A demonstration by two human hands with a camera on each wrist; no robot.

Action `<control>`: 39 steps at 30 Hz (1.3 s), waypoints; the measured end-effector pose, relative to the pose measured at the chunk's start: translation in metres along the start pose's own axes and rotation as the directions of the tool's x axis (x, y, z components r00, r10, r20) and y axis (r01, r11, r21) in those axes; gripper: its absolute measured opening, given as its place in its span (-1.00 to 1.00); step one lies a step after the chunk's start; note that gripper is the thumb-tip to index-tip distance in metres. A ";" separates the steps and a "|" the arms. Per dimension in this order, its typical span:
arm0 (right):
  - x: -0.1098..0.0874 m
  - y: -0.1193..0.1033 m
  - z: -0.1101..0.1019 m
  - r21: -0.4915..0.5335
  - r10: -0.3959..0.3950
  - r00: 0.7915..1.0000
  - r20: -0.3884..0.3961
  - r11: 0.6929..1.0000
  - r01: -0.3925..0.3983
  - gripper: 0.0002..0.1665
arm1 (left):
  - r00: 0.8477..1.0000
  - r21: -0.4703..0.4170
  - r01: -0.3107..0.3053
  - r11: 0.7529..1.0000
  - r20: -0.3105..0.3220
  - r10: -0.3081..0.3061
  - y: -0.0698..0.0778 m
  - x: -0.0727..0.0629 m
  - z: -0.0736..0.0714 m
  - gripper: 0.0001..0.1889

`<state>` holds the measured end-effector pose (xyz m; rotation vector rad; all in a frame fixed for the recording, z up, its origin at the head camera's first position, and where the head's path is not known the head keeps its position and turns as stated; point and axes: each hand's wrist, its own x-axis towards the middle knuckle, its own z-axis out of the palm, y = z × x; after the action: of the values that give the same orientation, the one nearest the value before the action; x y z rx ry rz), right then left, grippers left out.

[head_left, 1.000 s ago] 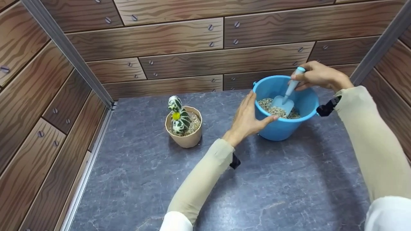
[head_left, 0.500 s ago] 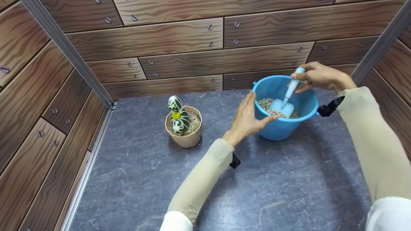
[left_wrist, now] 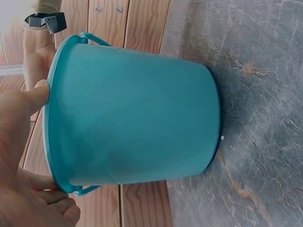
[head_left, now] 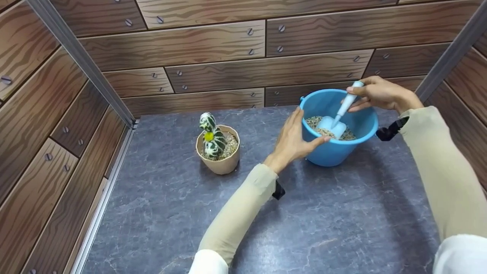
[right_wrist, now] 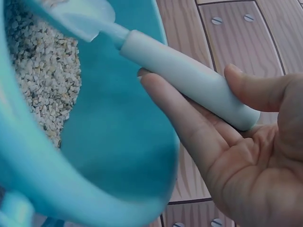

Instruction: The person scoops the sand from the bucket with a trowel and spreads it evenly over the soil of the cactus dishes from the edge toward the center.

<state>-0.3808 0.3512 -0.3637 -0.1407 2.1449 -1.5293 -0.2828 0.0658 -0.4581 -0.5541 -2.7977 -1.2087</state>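
Observation:
A blue bucket [head_left: 330,155] stands upright at the right of the table, with grey-tan gravel [right_wrist: 47,71] low inside it. My left hand [head_left: 290,141] rests on its near left side, thumb on the rim and fingers spread along the outer wall. With my right hand [head_left: 386,94] I hold a pale blue hand trowel [head_left: 349,102] by its handle, between thumb and fingers. The trowel slants down into the bucket, its blade [head_left: 331,127] at the gravel. Only the bucket's outer wall shows in the left wrist view, so its contents are hidden there.
A beige pot [head_left: 220,166] holding a striped cactus [head_left: 214,144] with a yellow flower stands left of the bucket. Wood-patterned walls [head_left: 217,45] enclose the grey marbled table [head_left: 159,213] at the back and sides.
The trowel blade has shifted slightly left within the bucket, and its handle leans more to the right. The left hand, bucket and cactus pot stay in place.

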 end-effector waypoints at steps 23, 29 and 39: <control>-0.006 0.020 -0.008 0.222 0.015 0.999 -0.042 0.975 -0.005 -0.47 | 1.000 -0.001 -0.006 1.000 -0.009 0.006 -0.002 0.000 0.001 0.21; -0.010 0.027 -0.012 0.292 0.012 0.998 -0.060 0.956 0.006 -0.52 | 1.000 0.000 -0.010 1.000 -0.013 0.010 -0.003 0.001 0.001 0.21; -0.013 0.038 -0.015 0.431 -0.041 0.996 -0.073 0.900 0.069 -0.58 | 1.000 -0.017 0.007 1.000 -0.005 -0.007 -0.002 0.000 0.001 0.22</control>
<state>-0.3691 0.3829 -0.3897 0.0004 1.7995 -2.0268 -0.2834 0.0650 -0.4605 -0.5412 -2.7902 -1.2339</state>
